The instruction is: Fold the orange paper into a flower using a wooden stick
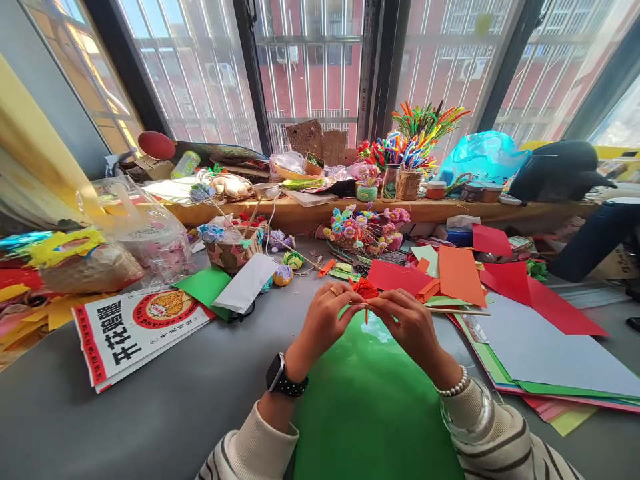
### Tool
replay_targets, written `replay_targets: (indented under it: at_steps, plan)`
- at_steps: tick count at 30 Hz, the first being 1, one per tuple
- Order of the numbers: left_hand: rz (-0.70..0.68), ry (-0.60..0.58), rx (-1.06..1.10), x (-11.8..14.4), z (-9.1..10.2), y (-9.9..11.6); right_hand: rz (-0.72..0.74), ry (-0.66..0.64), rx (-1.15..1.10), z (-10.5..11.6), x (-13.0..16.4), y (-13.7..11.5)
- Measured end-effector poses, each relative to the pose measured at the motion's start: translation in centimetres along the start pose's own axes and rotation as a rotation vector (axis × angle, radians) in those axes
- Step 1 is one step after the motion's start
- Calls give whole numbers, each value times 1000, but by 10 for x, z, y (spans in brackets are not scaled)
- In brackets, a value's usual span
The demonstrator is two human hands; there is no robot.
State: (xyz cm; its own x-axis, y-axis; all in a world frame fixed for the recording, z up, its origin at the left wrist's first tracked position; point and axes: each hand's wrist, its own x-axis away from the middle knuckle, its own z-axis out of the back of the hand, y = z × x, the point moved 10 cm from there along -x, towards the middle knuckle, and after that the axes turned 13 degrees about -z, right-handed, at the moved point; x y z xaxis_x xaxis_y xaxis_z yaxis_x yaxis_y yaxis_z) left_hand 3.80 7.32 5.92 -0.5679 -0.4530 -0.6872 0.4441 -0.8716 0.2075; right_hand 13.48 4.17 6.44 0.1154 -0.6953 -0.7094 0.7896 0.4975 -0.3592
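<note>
Both hands meet over a green paper sheet (370, 400) on the grey table (165, 393). My left hand (325, 323), with a ring and a black watch on the wrist, and my right hand (407, 323), with a pearl bracelet, pinch a small folded red-orange paper flower (364, 289) between their fingertips. A thin wooden stick (457, 311) lies just right of my right hand, partly hidden behind it.
Red, orange and green paper sheets (457, 273) and a stack of larger sheets (545, 350) lie to the right. A printed packet (127, 330) lies to the left beside plastic bags (145, 233). Paper flower bouquets (365, 230), pipe cleaners (420, 133) and jars crowd the windowsill.
</note>
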Motion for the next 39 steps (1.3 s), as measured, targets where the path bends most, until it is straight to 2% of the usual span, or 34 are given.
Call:
replay_targets:
  at_steps: [4, 10, 18, 24, 32, 39]
  plan:
    - [20, -34, 9, 1, -4, -3, -13, -17, -22, -2, -1, 1]
    - [17, 1, -3, 3, -3, -4, -82, -81, -89, -8, -2, 7]
    - [3, 34, -52, 5, 0, -4, -246, -187, -194, -18, -3, 19]
    - [-62, 40, -151, 4, -3, 7, -389, -179, -180, -22, -1, 37]
    - [-52, 28, -181, 5, -4, 8, -423, -270, -253, -28, -2, 38]
    - [-46, -2, -147, 5, -9, 8, -362, -330, -267, -30, -4, 35]
